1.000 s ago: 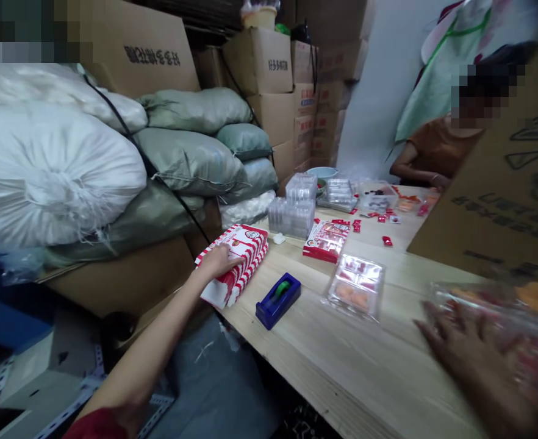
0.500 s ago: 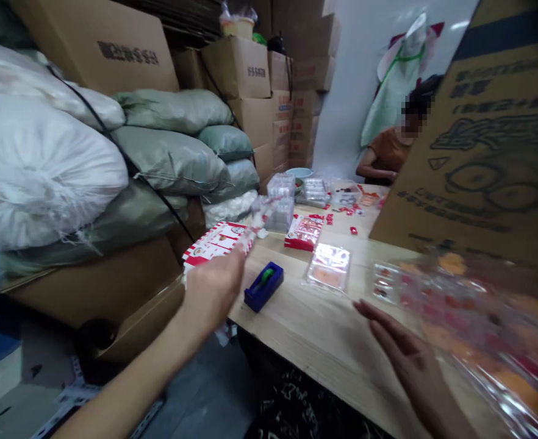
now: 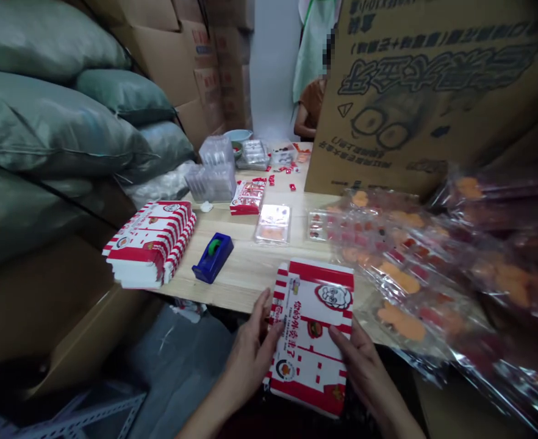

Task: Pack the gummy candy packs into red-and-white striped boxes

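Grip on both sides: my left hand and right hand hold one flat carton between them. Neither hand is clenched. The left thumb lies on the printed face and its fingers run along the left edge. The right fingers spread along the lower right edge. It is a loose, half-open hold, yet the carton is plainly in it. The carton is red and white, face up, tilted a little toward me.

Taking the blue dispenser as the mark, the carton sits nearer me and to its right, over the near edge of the table. Just left of the dispenser lies a stack of the same cartons, not touching it. Beyond it and to the right lies a clear tray with orange pieces inside. Straight beyond stand clear tubs. Well to the right spreads a heap of wrapped packs — blurred, orange and red. Behind the heap stands a big box. Far beyond the dispenser sits another person.
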Action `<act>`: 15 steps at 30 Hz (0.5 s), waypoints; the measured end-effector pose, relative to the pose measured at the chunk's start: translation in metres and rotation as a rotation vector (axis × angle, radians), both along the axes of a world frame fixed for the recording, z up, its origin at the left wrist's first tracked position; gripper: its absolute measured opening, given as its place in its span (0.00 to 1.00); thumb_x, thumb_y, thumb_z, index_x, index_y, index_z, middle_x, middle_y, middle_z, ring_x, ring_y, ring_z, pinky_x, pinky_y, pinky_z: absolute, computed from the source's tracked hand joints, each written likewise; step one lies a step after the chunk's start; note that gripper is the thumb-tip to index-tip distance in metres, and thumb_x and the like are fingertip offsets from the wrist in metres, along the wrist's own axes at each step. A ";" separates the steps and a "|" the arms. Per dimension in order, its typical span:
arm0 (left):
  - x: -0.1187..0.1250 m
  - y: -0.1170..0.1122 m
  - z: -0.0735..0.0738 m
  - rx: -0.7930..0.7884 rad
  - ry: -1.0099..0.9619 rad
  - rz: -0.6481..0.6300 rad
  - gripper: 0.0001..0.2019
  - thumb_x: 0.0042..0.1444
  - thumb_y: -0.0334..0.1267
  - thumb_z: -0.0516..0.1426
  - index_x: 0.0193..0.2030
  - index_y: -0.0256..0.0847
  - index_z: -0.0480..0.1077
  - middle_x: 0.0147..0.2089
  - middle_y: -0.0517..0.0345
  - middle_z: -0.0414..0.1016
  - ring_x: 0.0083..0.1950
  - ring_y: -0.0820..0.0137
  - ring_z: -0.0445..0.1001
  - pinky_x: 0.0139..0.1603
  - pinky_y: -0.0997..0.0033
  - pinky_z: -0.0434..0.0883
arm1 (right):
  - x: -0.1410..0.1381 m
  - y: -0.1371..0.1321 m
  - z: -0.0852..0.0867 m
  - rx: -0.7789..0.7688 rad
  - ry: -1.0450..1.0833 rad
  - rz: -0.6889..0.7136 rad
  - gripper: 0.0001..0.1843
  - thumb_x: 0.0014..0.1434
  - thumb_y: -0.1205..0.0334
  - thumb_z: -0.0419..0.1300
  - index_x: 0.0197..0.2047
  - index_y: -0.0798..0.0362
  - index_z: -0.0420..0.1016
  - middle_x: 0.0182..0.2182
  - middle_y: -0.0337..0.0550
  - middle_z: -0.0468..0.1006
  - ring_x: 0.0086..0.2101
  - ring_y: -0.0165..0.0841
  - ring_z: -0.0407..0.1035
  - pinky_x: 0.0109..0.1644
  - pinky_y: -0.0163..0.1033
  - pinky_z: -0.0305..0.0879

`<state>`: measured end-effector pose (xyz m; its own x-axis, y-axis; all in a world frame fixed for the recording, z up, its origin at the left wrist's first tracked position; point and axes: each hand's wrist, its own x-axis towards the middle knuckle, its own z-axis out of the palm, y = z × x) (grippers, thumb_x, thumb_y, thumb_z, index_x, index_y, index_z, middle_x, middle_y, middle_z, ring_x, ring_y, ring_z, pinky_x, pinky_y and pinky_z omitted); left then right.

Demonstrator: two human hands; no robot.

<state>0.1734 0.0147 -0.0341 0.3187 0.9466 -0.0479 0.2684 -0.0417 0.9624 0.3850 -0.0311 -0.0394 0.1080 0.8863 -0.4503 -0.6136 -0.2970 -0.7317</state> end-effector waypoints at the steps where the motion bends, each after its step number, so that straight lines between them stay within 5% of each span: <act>1: 0.004 -0.005 -0.008 -0.040 -0.057 -0.012 0.31 0.72 0.46 0.53 0.77 0.50 0.49 0.70 0.46 0.69 0.67 0.58 0.72 0.68 0.49 0.71 | -0.004 -0.003 -0.004 -0.021 -0.018 0.010 0.38 0.58 0.50 0.72 0.68 0.41 0.64 0.52 0.47 0.85 0.48 0.51 0.81 0.47 0.54 0.80; 7: 0.015 -0.028 -0.024 -0.205 -0.215 0.015 0.23 0.72 0.45 0.52 0.71 0.47 0.64 0.64 0.50 0.77 0.62 0.56 0.78 0.60 0.51 0.78 | -0.018 -0.007 -0.036 0.010 -0.233 -0.043 0.52 0.58 0.47 0.71 0.77 0.37 0.46 0.64 0.49 0.74 0.56 0.49 0.76 0.54 0.53 0.78; 11: 0.020 -0.045 -0.023 0.235 -0.025 -0.032 0.25 0.71 0.32 0.51 0.72 0.56 0.62 0.66 0.54 0.75 0.63 0.60 0.77 0.63 0.55 0.77 | -0.019 -0.012 -0.051 0.202 -0.379 0.068 0.73 0.47 0.44 0.77 0.79 0.40 0.30 0.76 0.52 0.52 0.70 0.49 0.57 0.71 0.56 0.58; 13: 0.027 -0.055 -0.022 0.380 -0.014 -0.134 0.31 0.69 0.28 0.50 0.76 0.57 0.55 0.69 0.53 0.71 0.67 0.60 0.73 0.65 0.53 0.75 | -0.019 -0.016 -0.050 0.267 -0.397 0.173 0.74 0.40 0.40 0.79 0.79 0.41 0.39 0.77 0.52 0.48 0.73 0.51 0.48 0.74 0.58 0.48; 15: 0.032 -0.062 -0.021 0.386 -0.018 -0.254 0.36 0.67 0.31 0.54 0.79 0.55 0.47 0.74 0.49 0.64 0.74 0.54 0.64 0.70 0.43 0.69 | -0.017 -0.019 -0.048 0.255 -0.373 0.212 0.61 0.41 0.36 0.77 0.74 0.42 0.58 0.75 0.51 0.56 0.72 0.52 0.49 0.74 0.60 0.46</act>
<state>0.2059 -0.0469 -0.0547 0.5404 0.7859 0.3005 0.1863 -0.4601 0.8681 0.3675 -0.0499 -0.0869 0.0259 0.9831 -0.1812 -0.2421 -0.1697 -0.9553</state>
